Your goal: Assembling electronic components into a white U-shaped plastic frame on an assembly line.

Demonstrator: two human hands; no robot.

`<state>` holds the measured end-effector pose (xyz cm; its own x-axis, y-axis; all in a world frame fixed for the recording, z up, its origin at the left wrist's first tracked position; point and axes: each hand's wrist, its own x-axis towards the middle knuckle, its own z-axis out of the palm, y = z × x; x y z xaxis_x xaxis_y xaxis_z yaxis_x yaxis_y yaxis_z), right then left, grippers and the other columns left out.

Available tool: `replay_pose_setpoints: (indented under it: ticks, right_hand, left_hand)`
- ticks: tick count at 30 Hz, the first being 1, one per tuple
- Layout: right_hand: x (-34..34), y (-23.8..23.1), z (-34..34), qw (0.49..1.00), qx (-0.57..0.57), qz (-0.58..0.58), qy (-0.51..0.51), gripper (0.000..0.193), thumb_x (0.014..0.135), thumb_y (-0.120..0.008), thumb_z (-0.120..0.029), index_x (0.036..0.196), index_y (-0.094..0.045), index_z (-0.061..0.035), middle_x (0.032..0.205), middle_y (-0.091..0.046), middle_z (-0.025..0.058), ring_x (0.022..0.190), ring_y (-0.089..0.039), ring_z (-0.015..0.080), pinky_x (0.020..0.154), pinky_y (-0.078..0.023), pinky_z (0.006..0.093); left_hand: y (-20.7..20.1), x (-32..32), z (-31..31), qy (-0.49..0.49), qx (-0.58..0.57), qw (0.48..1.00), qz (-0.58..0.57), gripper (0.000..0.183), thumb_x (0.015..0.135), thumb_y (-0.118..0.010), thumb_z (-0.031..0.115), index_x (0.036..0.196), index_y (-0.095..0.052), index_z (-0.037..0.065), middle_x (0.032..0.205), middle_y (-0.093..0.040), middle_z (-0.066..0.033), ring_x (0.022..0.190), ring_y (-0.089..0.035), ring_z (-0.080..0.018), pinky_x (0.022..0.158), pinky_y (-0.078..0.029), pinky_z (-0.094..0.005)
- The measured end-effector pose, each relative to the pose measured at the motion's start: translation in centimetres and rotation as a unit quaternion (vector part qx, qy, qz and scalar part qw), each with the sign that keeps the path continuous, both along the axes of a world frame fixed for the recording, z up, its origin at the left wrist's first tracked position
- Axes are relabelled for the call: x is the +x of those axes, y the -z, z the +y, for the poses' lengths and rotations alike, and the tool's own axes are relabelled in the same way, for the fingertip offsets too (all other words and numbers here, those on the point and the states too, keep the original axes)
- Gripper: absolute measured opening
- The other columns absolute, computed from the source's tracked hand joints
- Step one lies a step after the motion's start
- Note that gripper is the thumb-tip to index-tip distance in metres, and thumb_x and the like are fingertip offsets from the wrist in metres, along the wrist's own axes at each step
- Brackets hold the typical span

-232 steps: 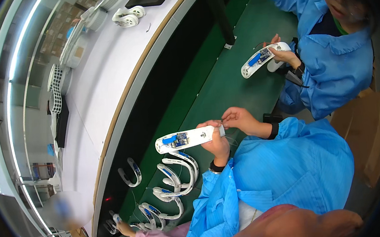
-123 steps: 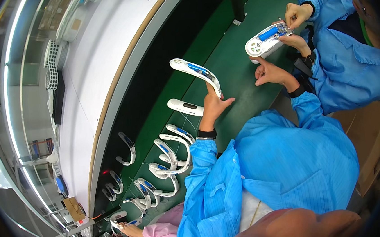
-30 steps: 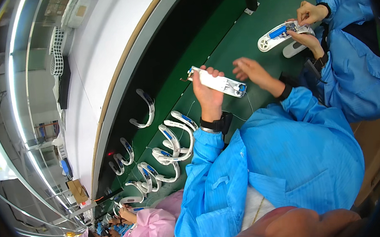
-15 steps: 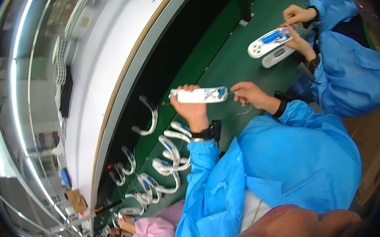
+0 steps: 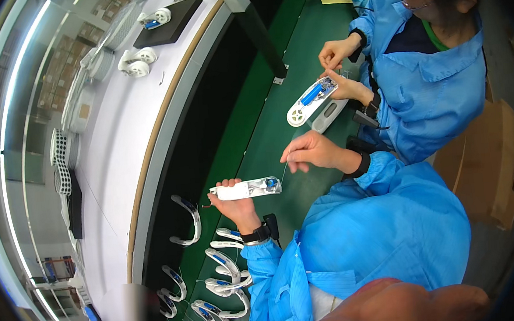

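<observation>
My left hand (image 5: 237,211) is wrapped round a long white plastic housing (image 5: 235,191), held above the green bench. Its cavity faces up, and a small blue part with wiring (image 5: 271,184) sits in the right end. A short red lead pokes out beyond the left end. To the right of the housing and apart from it, my right hand (image 5: 317,152) has its fingers pinched on a thin pale strand (image 5: 284,171), which hangs toward the housing's end. Whether this strand is a wire or a fine tool is too small to tell.
On the right a co-worker's hands (image 5: 347,73) hold an open white housing with a blue cylinder (image 5: 311,94); a grey-white shell (image 5: 329,115) lies beside it. Several white curved neckbands (image 5: 221,270) crowd the lower left. A post (image 5: 261,38) stands at the bench's far side.
The view has swung, shifting the whole scene. My right hand has drawn away from the housing's end, widening the gap. My left hand keeps its hold.
</observation>
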<state>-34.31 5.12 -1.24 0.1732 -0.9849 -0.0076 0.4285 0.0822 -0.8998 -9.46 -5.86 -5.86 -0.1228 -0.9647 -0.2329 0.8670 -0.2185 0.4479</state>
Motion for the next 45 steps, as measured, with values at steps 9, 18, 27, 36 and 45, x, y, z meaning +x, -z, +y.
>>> replay_pose_setpoints:
  ticks: [9, 18, 27, 36, 45]
  right_hand:
    - [-0.1, -2.1, 0.8, 0.997, 0.006, 0.073, -0.032, 0.027, 0.092, -0.048, -0.017, 0.077, -0.06, 0.0013, 0.054, -0.055, 0.0031, 0.04, -0.042, 0.006, 0.041, -0.034, 0.0187]
    - [4.3, 1.9, -0.5, 0.947, 0.083, 0.089, -0.298, 0.03, 0.092, -0.049, -0.021, 0.075, -0.061, 0.0015, 0.045, -0.046, 0.0007, 0.038, -0.039, 0.0059, 0.04, -0.029, 0.0224]
    - [5.4, 2.6, -0.4, 0.949, 0.146, 0.077, -0.269, 0.028, 0.09, -0.05, -0.018, 0.072, -0.06, 0.0021, 0.045, -0.045, 0.0012, 0.036, -0.038, 0.0066, 0.036, -0.027, 0.0228]
    - [5.2, 2.7, 0.0, 0.953, 0.153, 0.048, -0.255, 0.026, 0.087, -0.053, -0.017, 0.071, -0.06, 0.0013, 0.046, -0.048, 0.0021, 0.036, -0.042, 0.0073, 0.036, -0.03, 0.0231]
    - [5.4, 2.4, 0.0, 0.954, 0.173, 0.046, -0.239, 0.025, 0.088, -0.052, -0.016, 0.071, -0.06, 0.001, 0.046, -0.048, 0.0019, 0.037, -0.041, 0.0072, 0.036, -0.029, 0.023]
  left_hand:
    - [-1.1, -2.1, -0.3, 0.127, 0.031, 0.983, 0.129, 0.043, 0.095, -0.038, 0.044, 0.095, -0.046, 0.001, 0.084, -0.046, -0.01, 0.078, -0.045, -0.0235, 0.08, -0.04, -0.0404]
    - [-1.5, -1.6, 0.5, 0.143, 0.06, 0.981, 0.12, 0.04, 0.096, -0.037, 0.04, 0.099, -0.047, 0.001, 0.084, -0.048, -0.0094, 0.078, -0.049, -0.0233, 0.08, -0.044, -0.0401]
    - [-2.3, -1.9, 1.2, 0.16, 0.059, 0.977, 0.128, 0.041, 0.097, -0.036, 0.039, 0.099, -0.05, 0.001, 0.083, -0.049, -0.0095, 0.078, -0.049, -0.0226, 0.08, -0.044, -0.0397]
    - [-2.8, -1.8, 1.3, 0.17, 0.056, 0.975, 0.13, 0.041, 0.097, -0.036, 0.039, 0.099, -0.051, 0.001, 0.083, -0.05, -0.0094, 0.079, -0.049, -0.0223, 0.08, -0.044, -0.0392]
    - [-3.3, -1.7, 1.4, 0.176, 0.054, 0.974, 0.131, 0.04, 0.096, -0.038, 0.039, 0.099, -0.051, 0.001, 0.083, -0.049, -0.0092, 0.079, -0.049, -0.0224, 0.079, -0.044, -0.0395]
